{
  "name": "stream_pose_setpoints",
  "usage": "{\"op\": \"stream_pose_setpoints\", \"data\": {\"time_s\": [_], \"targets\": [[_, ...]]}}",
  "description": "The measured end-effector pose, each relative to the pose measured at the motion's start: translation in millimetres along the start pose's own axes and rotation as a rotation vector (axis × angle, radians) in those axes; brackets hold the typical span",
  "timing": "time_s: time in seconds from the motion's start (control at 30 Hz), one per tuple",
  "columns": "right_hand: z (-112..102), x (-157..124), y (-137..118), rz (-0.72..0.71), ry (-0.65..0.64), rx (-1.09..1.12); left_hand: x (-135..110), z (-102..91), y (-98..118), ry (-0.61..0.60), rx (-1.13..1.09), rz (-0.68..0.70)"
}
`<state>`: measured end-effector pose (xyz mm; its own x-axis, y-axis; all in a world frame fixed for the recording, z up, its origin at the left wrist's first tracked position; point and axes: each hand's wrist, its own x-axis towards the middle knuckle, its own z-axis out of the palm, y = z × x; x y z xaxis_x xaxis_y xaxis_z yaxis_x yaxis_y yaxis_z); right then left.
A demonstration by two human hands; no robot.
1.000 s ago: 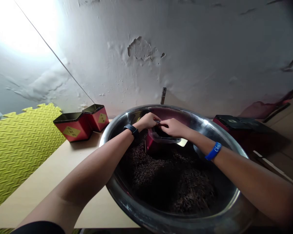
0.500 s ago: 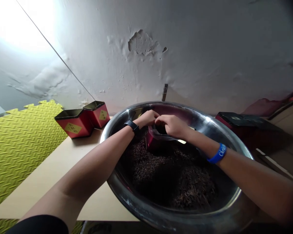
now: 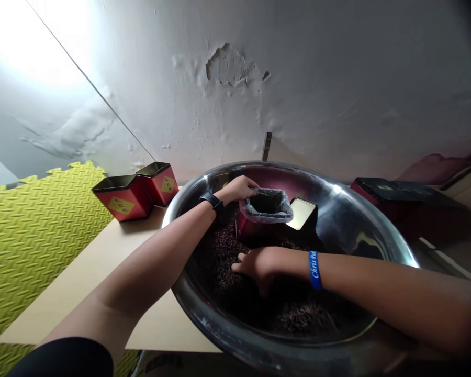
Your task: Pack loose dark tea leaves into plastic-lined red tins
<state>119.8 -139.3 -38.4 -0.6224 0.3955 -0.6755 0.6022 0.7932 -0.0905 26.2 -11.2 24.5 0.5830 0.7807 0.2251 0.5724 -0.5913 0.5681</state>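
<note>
A big steel basin [image 3: 392, 246] holds dark, loose dried leaves that look like tea [image 3: 230, 262]. In it stands a red tin [image 3: 255, 230] lined with a clear plastic bag [image 3: 284, 212] folded over its rim. My left hand [image 3: 239, 189], a black watch on the wrist, is closed on the tin's lined left rim. My right hand [image 3: 257, 264], with a blue wristband, reaches down to the leaves in front of the tin, its fingers apart and the tips partly hidden. A tin lid [image 3: 301, 213], pale gold inside, lies right of the tin.
Two open red tins [image 3: 120, 201] with yellow labels stand on the pale tabletop [image 3: 82, 267] at left. Dark-lidded red boxes [image 3: 388, 191] sit right of the basin. Behind is a peeling wall [image 3: 317, 78]; yellow foam matting [image 3: 35, 235] covers the floor at left.
My right hand has left the tin's rim and come down toward me to the leaves. The tin's bag-lined mouth and the lid now show. My left hand stays at the rim.
</note>
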Motion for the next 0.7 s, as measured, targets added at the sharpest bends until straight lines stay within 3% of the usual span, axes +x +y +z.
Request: {"op": "stream_pose_setpoints", "data": {"time_s": [0.13,0.3,0.47,0.7], "targets": [[-9,-7,-2,-0.085,0.054,-0.018,-1,-0.3,1,-0.006,0.003,0.004],[-18,-20,-5,-0.090,0.124,0.072,0,-1.0,2,-0.004,-0.008,-0.001],[-24,-32,-10,-0.157,0.343,0.148,1,-0.9,0,-0.019,-0.007,0.006],[-37,-38,-9,-0.252,0.484,0.370,0,-1.7,2,-0.019,0.003,0.005]]}}
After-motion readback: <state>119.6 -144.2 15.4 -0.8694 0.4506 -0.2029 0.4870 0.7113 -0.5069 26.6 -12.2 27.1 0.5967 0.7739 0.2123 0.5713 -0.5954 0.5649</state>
